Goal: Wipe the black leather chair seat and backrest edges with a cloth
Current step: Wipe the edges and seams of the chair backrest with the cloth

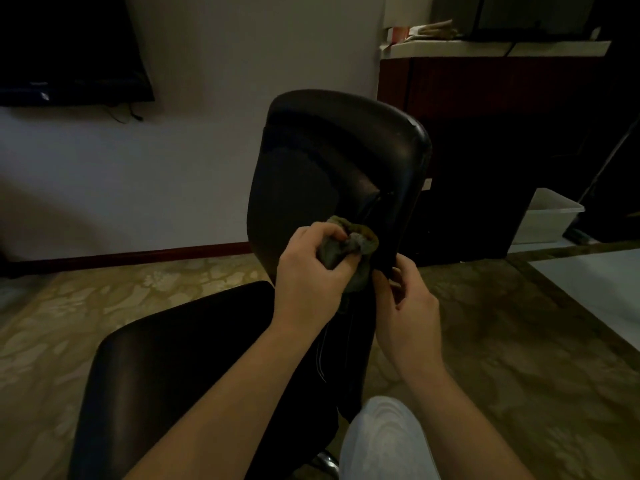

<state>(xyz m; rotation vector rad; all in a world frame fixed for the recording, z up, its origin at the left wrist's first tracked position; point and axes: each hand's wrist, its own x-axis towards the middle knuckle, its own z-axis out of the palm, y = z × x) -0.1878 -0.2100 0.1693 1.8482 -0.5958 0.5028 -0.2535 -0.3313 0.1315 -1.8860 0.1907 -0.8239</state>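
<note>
Edge wipe underway on backrest point(329, 161): left hand point(311, 271) pinches bunched cloth point(346, 251) at its 6 o'clock, right hand point(412, 303) curls fingers round that edge. Next probably needs a sweep toward 3 o'clock.

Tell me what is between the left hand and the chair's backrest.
The bunched cloth. The left hand grips it and holds it against the lower part of the backrest. This shows in the head view.

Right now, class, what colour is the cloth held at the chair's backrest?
Dull grey with an olive-green edge; the left hand grips the cloth. Head view.
</note>
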